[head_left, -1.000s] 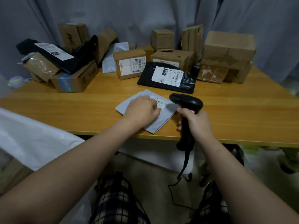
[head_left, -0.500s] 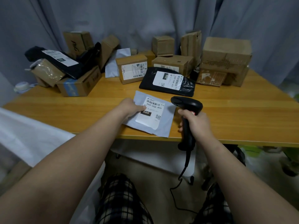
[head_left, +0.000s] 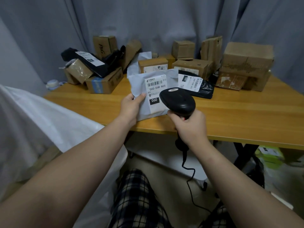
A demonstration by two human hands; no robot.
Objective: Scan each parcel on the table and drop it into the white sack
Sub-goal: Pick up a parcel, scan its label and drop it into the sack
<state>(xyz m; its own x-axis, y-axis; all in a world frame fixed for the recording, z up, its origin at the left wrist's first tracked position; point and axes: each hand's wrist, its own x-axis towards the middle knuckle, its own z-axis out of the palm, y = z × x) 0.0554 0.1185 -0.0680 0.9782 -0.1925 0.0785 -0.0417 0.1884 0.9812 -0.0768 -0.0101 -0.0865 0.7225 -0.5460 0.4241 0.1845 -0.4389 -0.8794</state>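
My left hand [head_left: 130, 106] grips the lower left edge of a flat grey mailer [head_left: 141, 81], held upright above the wooden table [head_left: 238, 116] with its white barcode label facing me. My right hand [head_left: 191, 125] grips the handle of a black corded barcode scanner [head_left: 178, 102], whose head sits just in front of the mailer's lower right corner and points at the label. The white sack [head_left: 41, 122] hangs open at the left, below the table edge.
Several cardboard boxes [head_left: 246, 63] and black poly mailers [head_left: 199, 86] crowd the back of the table against a grey curtain. More boxes are piled at the back left [head_left: 103, 81]. The scanner cable [head_left: 190, 178] hangs down between my knees.
My left hand lifted the grey mailer off the table and tilted it upright. My right hand raised the scanner to the label. The camera view shifted right and up.
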